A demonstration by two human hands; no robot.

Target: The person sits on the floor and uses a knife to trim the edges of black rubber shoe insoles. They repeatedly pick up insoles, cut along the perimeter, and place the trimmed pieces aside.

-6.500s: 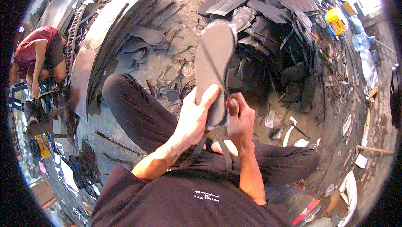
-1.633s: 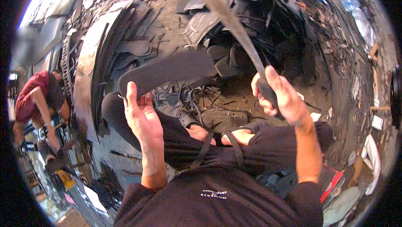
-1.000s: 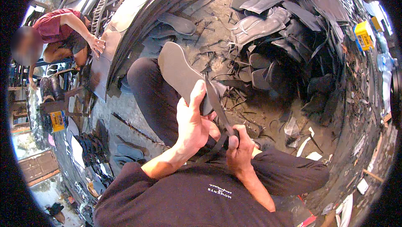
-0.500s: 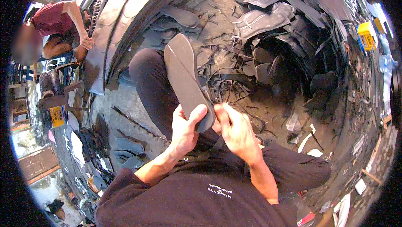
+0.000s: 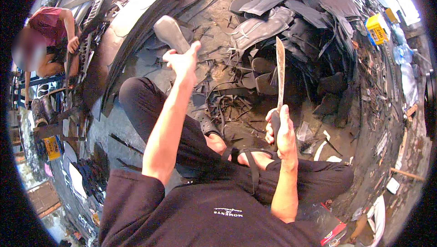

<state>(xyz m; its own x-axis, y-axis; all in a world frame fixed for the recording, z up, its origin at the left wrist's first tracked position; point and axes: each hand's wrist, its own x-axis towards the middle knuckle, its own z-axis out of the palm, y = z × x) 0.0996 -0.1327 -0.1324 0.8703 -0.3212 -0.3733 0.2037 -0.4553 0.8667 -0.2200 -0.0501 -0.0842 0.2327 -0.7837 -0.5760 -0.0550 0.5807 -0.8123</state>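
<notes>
My left hand (image 5: pixel 184 64) reaches far forward with its thumb and fingers spread apart. Just past it is a grey shoe sole (image 5: pixel 172 33), its narrower end meeting the hand's outline; whether they touch I cannot tell. Beneath that sole are darker sole pieces, partly covered. In my right hand (image 5: pixel 285 135), the fingers wrap the dark handle of a knife (image 5: pixel 280 71). Its long, stained blade points up and away, apart from everything else. A thin black strip (image 5: pixel 256 174) hangs over my crossed legs.
Stacked sheets (image 5: pixel 132 23) rise at the left, beyond my knee. A heap of black soles and offcuts (image 5: pixel 300 28) fills the far right. Thin scraps (image 5: pixel 227 105) litter the floor before my feet. Another person (image 5: pixel 50 23) sits at the far left.
My left hand has moved from my lap out to the far left, and its grip on the sole has opened. The knife in my right hand has swung upright, away to the right.
</notes>
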